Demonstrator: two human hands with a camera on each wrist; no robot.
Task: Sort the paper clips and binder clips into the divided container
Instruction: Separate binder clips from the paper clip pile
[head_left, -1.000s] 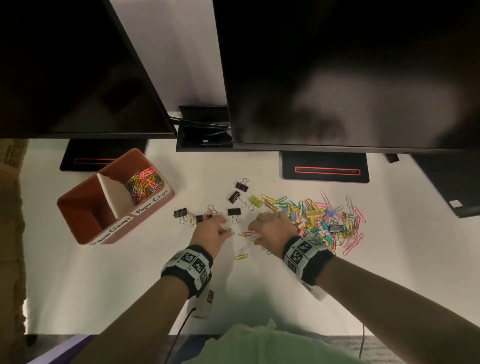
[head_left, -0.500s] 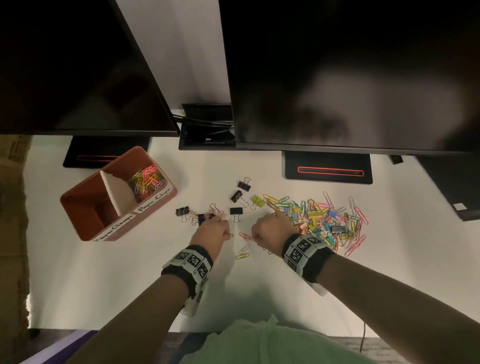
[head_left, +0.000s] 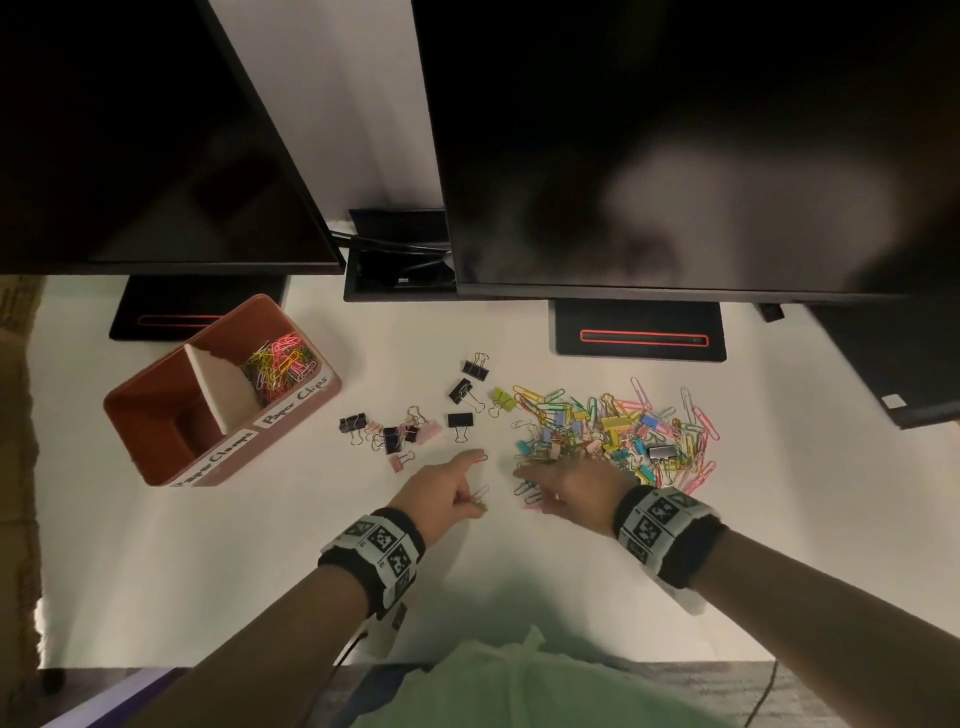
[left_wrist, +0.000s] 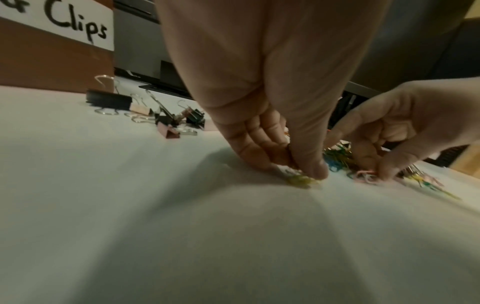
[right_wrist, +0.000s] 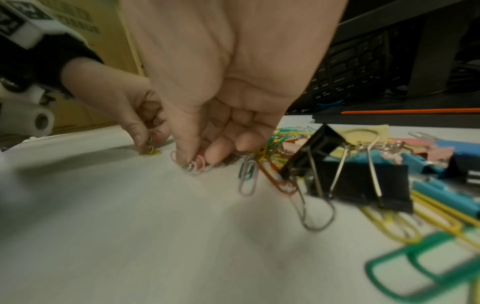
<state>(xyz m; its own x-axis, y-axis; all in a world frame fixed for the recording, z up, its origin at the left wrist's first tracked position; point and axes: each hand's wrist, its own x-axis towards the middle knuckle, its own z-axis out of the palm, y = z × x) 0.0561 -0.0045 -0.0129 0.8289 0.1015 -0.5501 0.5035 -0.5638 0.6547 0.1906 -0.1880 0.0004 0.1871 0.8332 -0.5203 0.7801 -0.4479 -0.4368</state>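
I was gathering strays: left hand (head_left: 451, 492) pinched a yellow paper clip (left_wrist: 301, 181), right hand (head_left: 570, 486) pinched pink paper clips (right_wrist: 194, 164); next, carry them to the box (head_left: 156, 410) at middle left.

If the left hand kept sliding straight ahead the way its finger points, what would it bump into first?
Probably the orange paper clip lying right at the extended fingertip of the left hand. Beyond that, roughly in the same line, sits a black binder clip, though depth is hard to judge from above.

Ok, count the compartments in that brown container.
2. The far compartment of the container holds coloured paper clips. The near compartment, on the other side of the white divider, looks empty. No part seems hidden.
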